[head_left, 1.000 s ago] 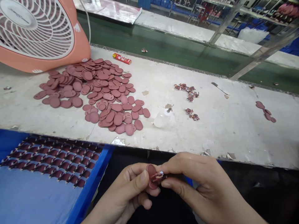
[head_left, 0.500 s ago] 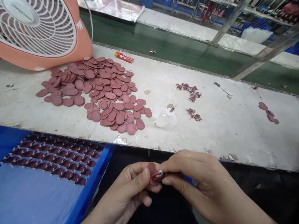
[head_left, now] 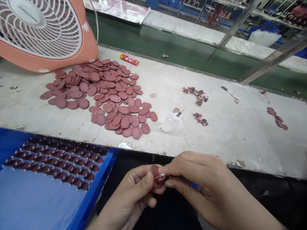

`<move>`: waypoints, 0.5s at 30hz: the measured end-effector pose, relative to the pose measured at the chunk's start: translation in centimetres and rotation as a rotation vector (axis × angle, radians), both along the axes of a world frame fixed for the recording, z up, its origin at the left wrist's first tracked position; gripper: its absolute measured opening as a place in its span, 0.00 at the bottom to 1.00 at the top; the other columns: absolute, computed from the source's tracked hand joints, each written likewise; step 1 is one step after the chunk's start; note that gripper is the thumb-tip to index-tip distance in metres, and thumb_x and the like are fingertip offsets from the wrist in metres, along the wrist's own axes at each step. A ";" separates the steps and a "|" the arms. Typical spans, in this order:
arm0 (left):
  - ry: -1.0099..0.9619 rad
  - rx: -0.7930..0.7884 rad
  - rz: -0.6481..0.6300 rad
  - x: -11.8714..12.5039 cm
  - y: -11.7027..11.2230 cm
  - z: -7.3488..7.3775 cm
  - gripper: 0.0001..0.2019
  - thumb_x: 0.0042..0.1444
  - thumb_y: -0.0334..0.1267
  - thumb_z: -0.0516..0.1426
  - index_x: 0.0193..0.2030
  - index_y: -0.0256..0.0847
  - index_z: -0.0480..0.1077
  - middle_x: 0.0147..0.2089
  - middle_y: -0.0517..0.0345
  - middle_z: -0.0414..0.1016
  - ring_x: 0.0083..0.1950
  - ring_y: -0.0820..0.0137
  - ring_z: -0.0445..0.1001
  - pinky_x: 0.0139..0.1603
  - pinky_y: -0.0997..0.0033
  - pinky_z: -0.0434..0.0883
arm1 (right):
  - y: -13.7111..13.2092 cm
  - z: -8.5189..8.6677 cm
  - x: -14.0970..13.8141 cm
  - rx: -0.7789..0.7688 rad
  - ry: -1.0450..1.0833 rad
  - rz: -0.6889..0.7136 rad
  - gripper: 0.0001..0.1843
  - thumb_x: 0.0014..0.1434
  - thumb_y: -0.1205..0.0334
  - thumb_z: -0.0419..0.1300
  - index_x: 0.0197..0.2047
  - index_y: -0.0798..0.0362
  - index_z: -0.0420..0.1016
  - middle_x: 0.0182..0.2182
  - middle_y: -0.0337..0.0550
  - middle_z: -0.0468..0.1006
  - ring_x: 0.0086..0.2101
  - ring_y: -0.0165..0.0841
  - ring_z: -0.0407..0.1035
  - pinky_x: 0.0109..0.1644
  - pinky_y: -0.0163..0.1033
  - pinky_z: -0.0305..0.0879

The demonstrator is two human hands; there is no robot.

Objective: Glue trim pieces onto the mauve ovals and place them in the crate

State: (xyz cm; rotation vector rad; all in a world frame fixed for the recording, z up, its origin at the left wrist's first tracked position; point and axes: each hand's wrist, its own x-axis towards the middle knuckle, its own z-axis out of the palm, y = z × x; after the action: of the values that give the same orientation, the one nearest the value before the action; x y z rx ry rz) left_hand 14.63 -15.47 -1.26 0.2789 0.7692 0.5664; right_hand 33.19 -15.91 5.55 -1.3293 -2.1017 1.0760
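Observation:
My left hand (head_left: 134, 193) pinches a small maroon oval tag (head_left: 155, 174) between thumb and fingers, just below the table's front edge. My right hand (head_left: 199, 182) meets it from the right, its thumb and forefinger pressed on a small maroon piece (head_left: 162, 177) at the tag's face. A large heap of the same maroon oval tags (head_left: 107, 92) lies on the white worktable (head_left: 227, 134) ahead and to the left. Small clusters of dark red bits (head_left: 197, 95) sit further right on the table.
A blue tray (head_left: 96, 188) at lower left holds rows of finished maroon pieces (head_left: 57, 163). An orange fan (head_left: 45, 32) stands at the back left, a red lighter (head_left: 129, 59) beyond the heap. A few loose tags (head_left: 277, 117) lie far right. A green belt (head_left: 179, 48) runs behind.
Both hands have stayed together on the tag, shifting slightly upward in view. The view itself has drifted a little, so the table's things sit slightly lower and to the right.

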 end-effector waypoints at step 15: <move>0.014 -0.030 0.023 0.1 0.1 2.5 0.13 0.35 0.44 0.73 0.29 0.43 0.82 0.20 0.62 0.77 0.21 0.79 0.70 0.24 0.81 0.65 | -1.6 0.0 -0.2 0.307 0.031 -0.009 0.14 0.60 0.73 0.63 0.48 0.50 0.74 0.36 0.40 0.81 0.34 0.31 0.75 0.40 0.34 0.74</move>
State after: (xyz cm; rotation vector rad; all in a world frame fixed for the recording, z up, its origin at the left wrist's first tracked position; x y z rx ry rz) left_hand 14.72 -15.41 1.28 0.2471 0.7947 0.5748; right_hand 32.96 -17.52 5.55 -1.1636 -2.1321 0.7276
